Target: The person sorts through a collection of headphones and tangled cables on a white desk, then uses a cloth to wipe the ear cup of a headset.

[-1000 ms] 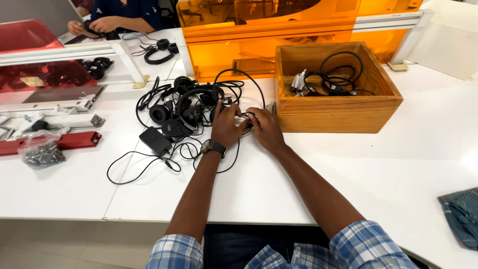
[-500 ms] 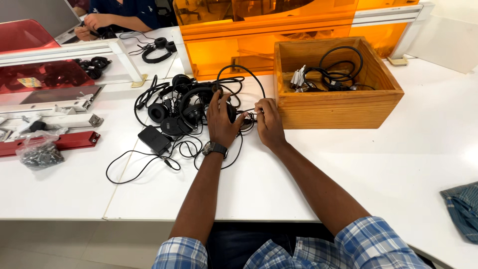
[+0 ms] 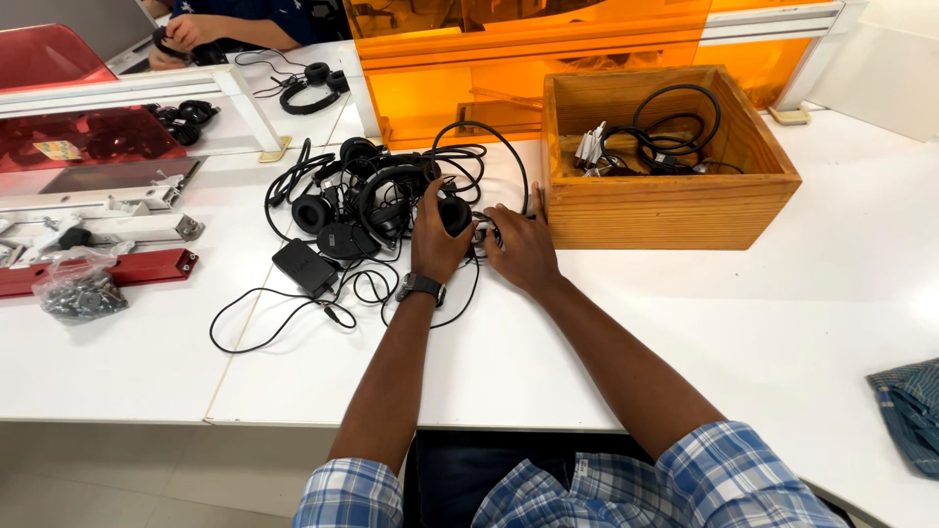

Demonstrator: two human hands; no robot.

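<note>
While both hands work at the edge of a cable tangle, a person in a blue checked shirt leans over the white table (image 3: 685, 332).

The left hand (image 3: 437, 240), a dark wristwatch (image 3: 421, 286) on its wrist, curls its fingers around the black round earcup (image 3: 455, 214) of one headset in the heap of black headsets and cords (image 3: 367, 200). The right hand (image 3: 521, 249) lies just beside it, fingers loosely bent over a thin black cable (image 3: 486, 227); whether they pinch it I cannot tell. A wooden box holding coiled cables (image 3: 675, 210) stands just right of the hands, an orange translucent panel (image 3: 509, 59) behind.
</note>
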